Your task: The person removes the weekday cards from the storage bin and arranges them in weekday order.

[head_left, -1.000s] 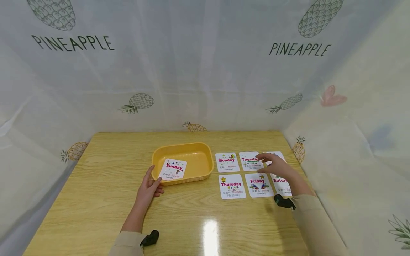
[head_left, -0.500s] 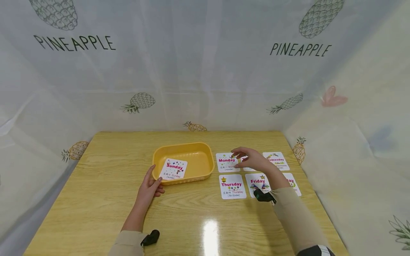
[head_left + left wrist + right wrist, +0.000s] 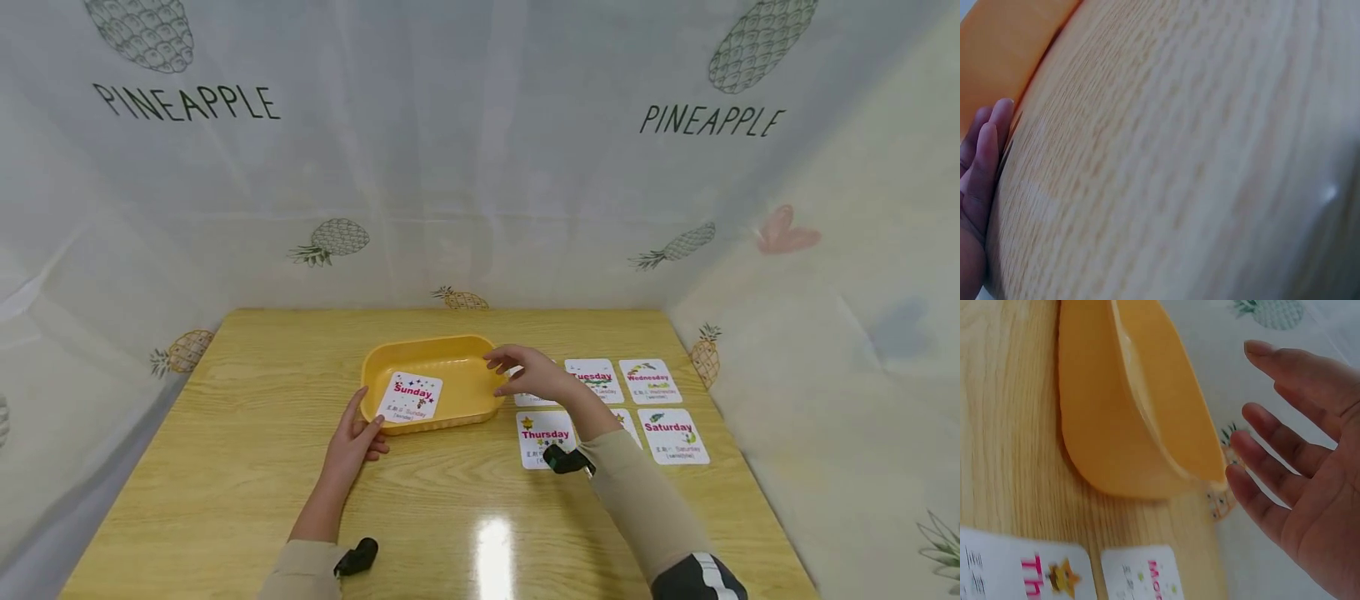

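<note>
A yellow tray point(image 3: 427, 342) stands mid-table with a "Sunday" card point(image 3: 409, 397) lying in it. My left hand point(image 3: 358, 428) rests flat on the wood, its fingers point(image 3: 986, 164) straight against the tray's point(image 3: 1004, 44) front left corner. My right hand point(image 3: 517, 372) hovers with spread fingers point(image 3: 1272, 459) and holds nothing, just right of the tray's point(image 3: 1141, 425) right wall. The "Monday" card point(image 3: 1144, 575) lies on the table below it, mostly covered by the hand in the head view.
Right of the tray lie the "Tuesday" point(image 3: 594, 379), "Wednesday" point(image 3: 649, 381), "Thursday" point(image 3: 545, 437) and "Saturday" point(image 3: 672, 433) cards; my right forearm hides most of "Friday". Pineapple-print cloth walls off the wooden table point(image 3: 247, 467) at back and sides.
My right hand has swept left from above the Tuesday and Wednesday cards, past Monday, to the tray's right side. The left hand has stayed at the tray's corner.
</note>
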Demonstrator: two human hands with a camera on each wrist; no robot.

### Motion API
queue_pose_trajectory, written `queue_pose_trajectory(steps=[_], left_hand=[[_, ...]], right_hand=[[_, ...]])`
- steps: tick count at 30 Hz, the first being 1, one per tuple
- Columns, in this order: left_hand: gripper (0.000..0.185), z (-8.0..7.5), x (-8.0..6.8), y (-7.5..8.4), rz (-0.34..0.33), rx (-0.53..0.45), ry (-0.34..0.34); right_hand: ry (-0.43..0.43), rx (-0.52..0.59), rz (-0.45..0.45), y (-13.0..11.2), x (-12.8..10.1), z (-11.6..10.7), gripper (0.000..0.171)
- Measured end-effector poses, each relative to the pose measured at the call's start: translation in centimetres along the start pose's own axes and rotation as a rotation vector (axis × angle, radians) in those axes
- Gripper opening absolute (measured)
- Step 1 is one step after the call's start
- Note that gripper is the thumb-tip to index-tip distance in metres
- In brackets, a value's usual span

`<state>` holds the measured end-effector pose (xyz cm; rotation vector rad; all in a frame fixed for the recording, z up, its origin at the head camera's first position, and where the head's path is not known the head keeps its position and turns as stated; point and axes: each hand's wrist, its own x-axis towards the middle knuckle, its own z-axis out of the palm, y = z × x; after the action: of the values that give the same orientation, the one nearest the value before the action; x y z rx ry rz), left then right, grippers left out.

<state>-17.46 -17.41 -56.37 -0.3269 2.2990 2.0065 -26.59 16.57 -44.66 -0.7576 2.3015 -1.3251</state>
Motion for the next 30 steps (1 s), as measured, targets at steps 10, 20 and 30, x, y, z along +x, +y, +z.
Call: queue_pose_trajectory(steps=[10, 20, 30], left_hand=[[0.065, 0.3, 0.0, 0.3, 0.008, -0.003, -0.010], [0.067, -0.1, -1.2, 2.6, -0.012, -0.023, -0.048], [0.066, -0.2, -0.3, 0.7, 0.003, -0.009, -0.016]], right_hand=[[-0.060, 0.050, 0.008, -0.2, 2.9, 2.9, 0.054], [-0.090, 0.040, 0.081, -0.4, 5.7, 4.8, 0.059], [-0.106, 0.052, 0.174, 0.0, 8.4, 6.6, 0.060]])
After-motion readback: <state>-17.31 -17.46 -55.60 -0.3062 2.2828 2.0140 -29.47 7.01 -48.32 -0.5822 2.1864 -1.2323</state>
